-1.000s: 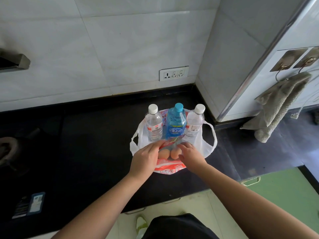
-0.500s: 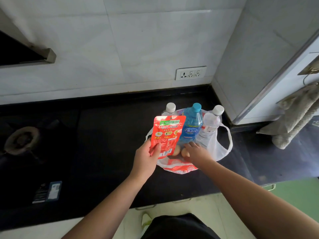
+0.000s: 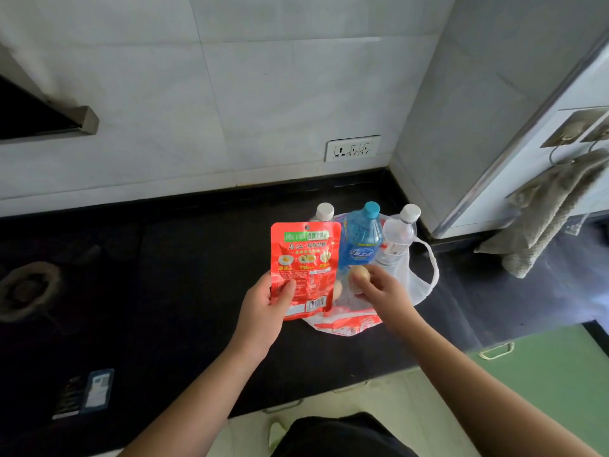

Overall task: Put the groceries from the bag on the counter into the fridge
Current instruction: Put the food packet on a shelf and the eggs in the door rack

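A white plastic bag [image 3: 416,285] with red print lies open on the black counter [image 3: 184,291]. In it stand a blue bottle [image 3: 361,239] and two clear water bottles, one [image 3: 397,240] to its right, the other [image 3: 324,211] mostly hidden behind a red snack packet [image 3: 304,258]. My left hand [image 3: 263,308] pinches that packet by its lower left corner and holds it upright above the counter. My right hand [image 3: 379,288] grips a brown egg [image 3: 360,275] just above the bag. A second egg [image 3: 436,288] shows partly behind the packet.
A gas burner [image 3: 28,288] sits at the counter's left. A small dark packet [image 3: 87,392] lies near the front left edge. A socket [image 3: 352,148] is on the tiled wall. A white panel [image 3: 514,159] with hooks and a hanging towel [image 3: 550,209] stands at the right.
My left hand has pulled the red packet out of the bag and raised it upright. My right hand has closed round an egg and lifted it slightly.
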